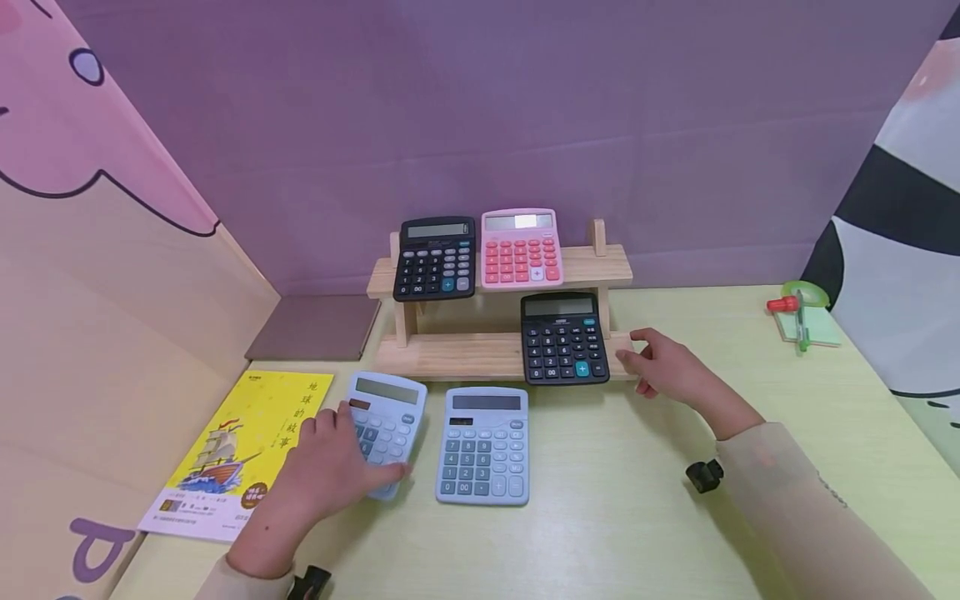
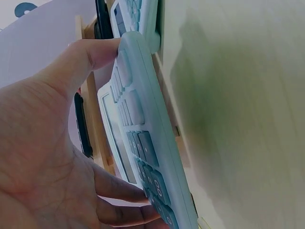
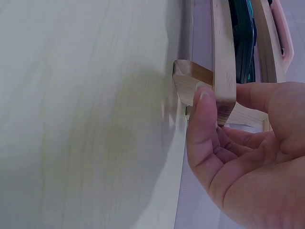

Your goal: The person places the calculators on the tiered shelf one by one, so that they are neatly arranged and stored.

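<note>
My left hand (image 1: 326, 462) grips a light blue calculator (image 2: 143, 109) across its width, thumb on one long edge and fingers on the other. In the left wrist view that calculator is tilted, with a gap and a shadow between it and the table. A second light blue calculator (image 1: 483, 450) lies flat to its right. My right hand (image 1: 667, 371) pinches the right end of the wooden rack's lower shelf (image 3: 224, 62), thumb and fingers on opposite faces. Just left of those fingers, a black calculator (image 1: 565, 342) leans on this lower shelf.
On the upper shelf (image 1: 592, 265) stand a black calculator (image 1: 435, 260) and a pink calculator (image 1: 521, 250). A yellow book (image 1: 247, 433) and a dark brown notebook (image 1: 315, 327) lie at the left. A notepad (image 1: 821, 327) with a red-capped green pen (image 1: 801, 321) sits far right.
</note>
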Demonstrator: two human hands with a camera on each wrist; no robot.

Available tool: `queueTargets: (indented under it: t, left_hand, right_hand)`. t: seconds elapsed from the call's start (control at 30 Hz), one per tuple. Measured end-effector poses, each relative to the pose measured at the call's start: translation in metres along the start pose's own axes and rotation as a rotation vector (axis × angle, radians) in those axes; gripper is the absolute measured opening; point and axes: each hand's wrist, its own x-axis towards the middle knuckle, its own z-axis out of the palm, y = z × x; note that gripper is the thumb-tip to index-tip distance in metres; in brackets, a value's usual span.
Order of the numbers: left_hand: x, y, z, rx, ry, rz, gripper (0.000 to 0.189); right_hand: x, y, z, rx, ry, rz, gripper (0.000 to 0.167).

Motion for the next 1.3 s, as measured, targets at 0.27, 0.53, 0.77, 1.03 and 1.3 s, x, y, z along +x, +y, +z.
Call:
queueTargets:
  t: [0.27,0.53,0.77,1.03,1.3]
  left_hand:
    - [0.005,0.004,-0.007,-0.005,-0.001,0.028,0.135]
    - [0.01,0.012,-0.013,-0.021,0.002,0.034,0.134]
    - [0.017,0.018,-0.018,-0.011,0.007,0.054,0.135]
    - [0.025,0.033,-0.027,0.006,0.008,0.084,0.129]
    - [0.04,0.052,-0.035,-0.017,-0.008,0.086,0.128]
  right_hand:
    - [0.001,0.001,0.001,0.011,0.001,0.003,0.072]
    - [0.001,0.001,0.002,0.02,0.001,0.008,0.073]
    - [0.002,0.003,0.003,0.029,0.001,0.006,0.074]
    - [0.001,0.002,0.002,0.022,-0.001,0.018,0.073]
    - [0.0,0.003,0.003,0.022,0.0,0.018,0.073]
